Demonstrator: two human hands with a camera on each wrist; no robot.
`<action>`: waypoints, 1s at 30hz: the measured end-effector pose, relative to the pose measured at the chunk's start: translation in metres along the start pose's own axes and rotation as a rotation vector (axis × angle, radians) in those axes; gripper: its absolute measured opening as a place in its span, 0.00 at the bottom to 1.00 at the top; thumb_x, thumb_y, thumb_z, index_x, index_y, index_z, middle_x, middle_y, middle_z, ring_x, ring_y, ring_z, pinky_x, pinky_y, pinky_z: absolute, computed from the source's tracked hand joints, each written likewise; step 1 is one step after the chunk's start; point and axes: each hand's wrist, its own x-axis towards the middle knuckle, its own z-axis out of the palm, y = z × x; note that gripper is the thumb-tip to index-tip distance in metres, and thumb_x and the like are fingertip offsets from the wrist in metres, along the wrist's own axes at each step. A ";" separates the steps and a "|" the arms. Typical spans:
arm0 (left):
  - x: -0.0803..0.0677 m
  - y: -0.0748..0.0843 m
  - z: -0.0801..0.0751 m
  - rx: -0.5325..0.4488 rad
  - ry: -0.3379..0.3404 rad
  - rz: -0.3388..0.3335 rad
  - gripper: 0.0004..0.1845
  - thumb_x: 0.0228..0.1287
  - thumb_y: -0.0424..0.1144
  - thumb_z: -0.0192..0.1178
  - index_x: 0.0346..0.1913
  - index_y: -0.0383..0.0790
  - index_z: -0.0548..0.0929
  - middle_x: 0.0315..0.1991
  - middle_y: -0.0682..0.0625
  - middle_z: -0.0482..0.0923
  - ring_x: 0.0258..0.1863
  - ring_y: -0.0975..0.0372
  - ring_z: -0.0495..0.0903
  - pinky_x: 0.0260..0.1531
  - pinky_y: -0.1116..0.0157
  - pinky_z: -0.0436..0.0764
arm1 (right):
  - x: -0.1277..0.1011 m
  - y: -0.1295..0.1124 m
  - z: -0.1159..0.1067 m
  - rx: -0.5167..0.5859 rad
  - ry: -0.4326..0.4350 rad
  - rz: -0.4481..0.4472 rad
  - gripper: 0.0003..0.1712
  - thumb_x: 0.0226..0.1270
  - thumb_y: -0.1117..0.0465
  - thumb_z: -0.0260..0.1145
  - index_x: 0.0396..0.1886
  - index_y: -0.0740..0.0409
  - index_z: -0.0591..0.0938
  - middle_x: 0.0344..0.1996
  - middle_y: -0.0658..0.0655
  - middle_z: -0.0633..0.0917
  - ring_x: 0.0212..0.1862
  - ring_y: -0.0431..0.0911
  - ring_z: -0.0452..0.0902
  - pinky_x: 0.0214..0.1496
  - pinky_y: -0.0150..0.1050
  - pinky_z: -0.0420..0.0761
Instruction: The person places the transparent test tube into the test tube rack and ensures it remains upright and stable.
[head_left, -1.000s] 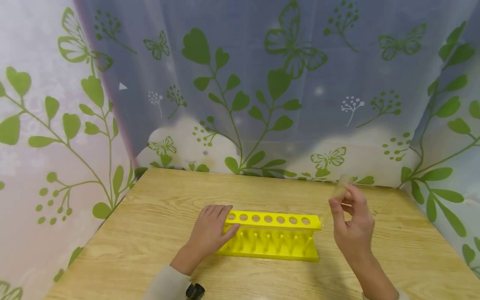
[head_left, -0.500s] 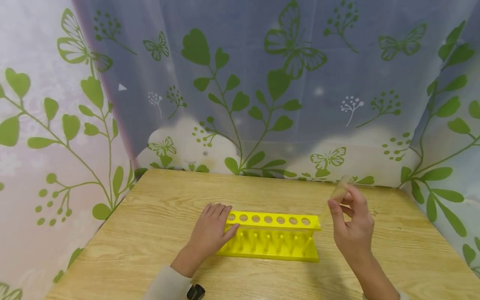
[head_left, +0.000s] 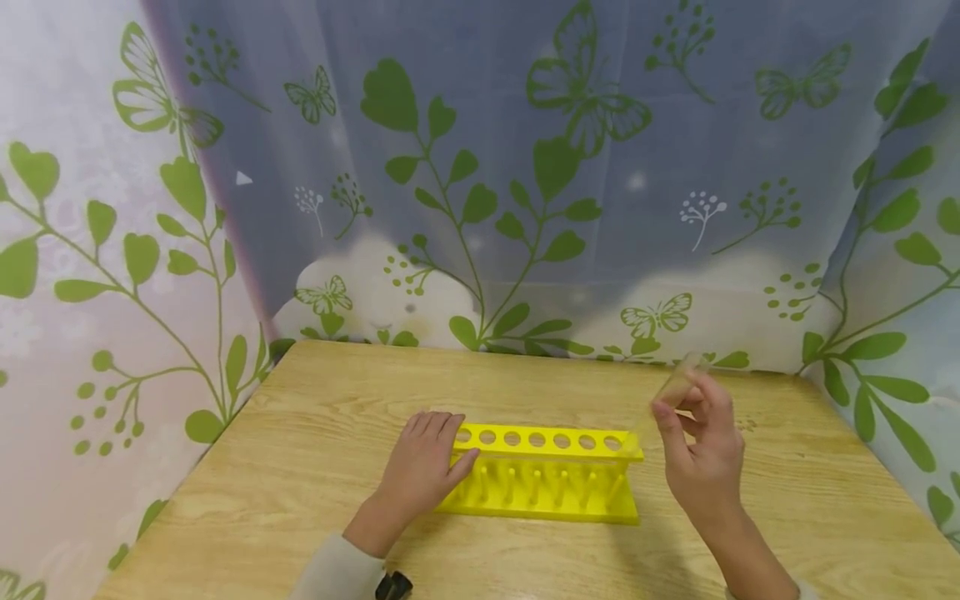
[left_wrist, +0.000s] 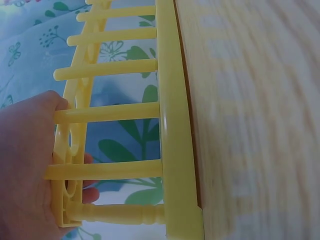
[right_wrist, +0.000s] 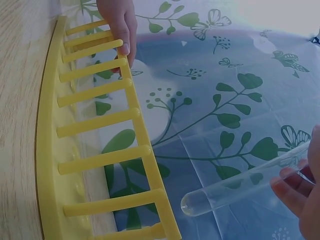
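Observation:
A yellow test tube rack (head_left: 536, 510) stands on the wooden table, with a row of round holes on top and a row of pegs below. Its left end is gripped by my left hand (head_left: 420, 457), thumb in front and fingers over the back, as the left wrist view also shows. My right hand (head_left: 705, 442) pinches a clear test tube (head_left: 676, 385) between thumb and fingers. The tube slants down to the left, its rounded end near the rack's rightmost hole. In the right wrist view the tube (right_wrist: 225, 196) looks transparent, apart from the rack's top bar there.
The wood-grain table (head_left: 322, 383) surrounds the rack. Behind it hangs a blue-grey curtain (head_left: 480, 250) printed with green leaves and butterflies, and similar cloth borders both sides. A small black object (head_left: 393, 585) sits at the left wrist.
The test tube's lower end has moved left, from beside the rack's right end to over its rightmost hole area. The right hand shifted slightly left. My left hand stays on the rack.

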 end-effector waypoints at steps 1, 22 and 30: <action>-0.001 0.000 0.000 -0.004 0.000 -0.001 0.29 0.70 0.55 0.54 0.60 0.35 0.75 0.54 0.43 0.77 0.55 0.51 0.75 0.62 0.51 0.68 | 0.000 0.000 0.000 0.009 -0.003 -0.002 0.28 0.73 0.59 0.60 0.57 0.78 0.64 0.32 0.56 0.77 0.39 0.32 0.78 0.42 0.20 0.78; -0.004 0.001 0.004 -0.026 0.010 -0.003 0.28 0.68 0.54 0.56 0.59 0.34 0.76 0.53 0.43 0.78 0.54 0.51 0.75 0.62 0.50 0.68 | -0.003 0.002 0.001 0.056 -0.047 0.000 0.25 0.71 0.62 0.60 0.56 0.77 0.63 0.33 0.56 0.76 0.40 0.34 0.79 0.39 0.20 0.79; -0.002 -0.002 0.005 -0.024 0.040 0.008 0.28 0.68 0.55 0.56 0.59 0.35 0.77 0.53 0.44 0.78 0.54 0.51 0.75 0.62 0.51 0.69 | -0.004 0.004 0.001 0.022 -0.052 0.017 0.27 0.72 0.60 0.59 0.58 0.76 0.63 0.34 0.54 0.77 0.42 0.32 0.79 0.40 0.20 0.78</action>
